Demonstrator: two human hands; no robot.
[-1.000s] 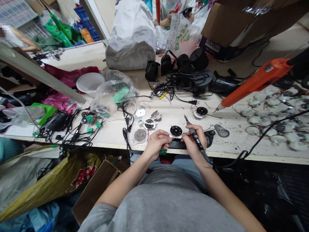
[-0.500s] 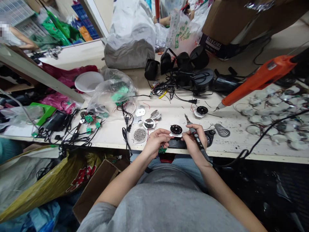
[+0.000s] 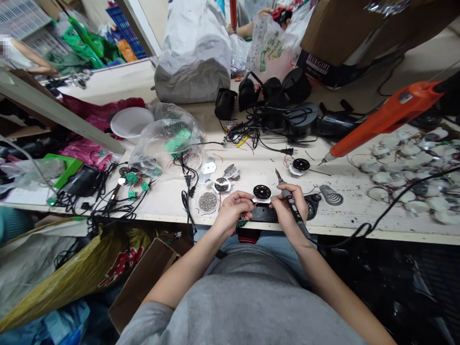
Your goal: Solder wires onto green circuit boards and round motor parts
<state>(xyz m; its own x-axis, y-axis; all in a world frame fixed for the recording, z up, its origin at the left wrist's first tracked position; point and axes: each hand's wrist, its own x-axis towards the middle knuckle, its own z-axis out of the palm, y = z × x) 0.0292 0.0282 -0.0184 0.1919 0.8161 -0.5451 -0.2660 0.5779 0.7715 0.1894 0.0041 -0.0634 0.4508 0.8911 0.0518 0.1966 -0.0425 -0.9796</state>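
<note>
Black disc (image 3: 262, 192): near front edge of pale tabletop (image 3: 334, 218). Right hand (image 3: 285, 213), fingers around soldering iron (image 3: 293, 207). Left hand (image 3: 232, 211) left of disc, grip unclear. Beyond disc: pale sack (image 3: 194, 57).

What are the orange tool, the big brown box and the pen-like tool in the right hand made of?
Orange tool: probably hard plastic, since it's smooth and evenly coloured with a soft shine.
Brown box: likely cardboard, dull brown with flat, stiff panels.
Pen-like tool: perhaps matte plastic on the dark grip; its thin end looks metallic.
</note>
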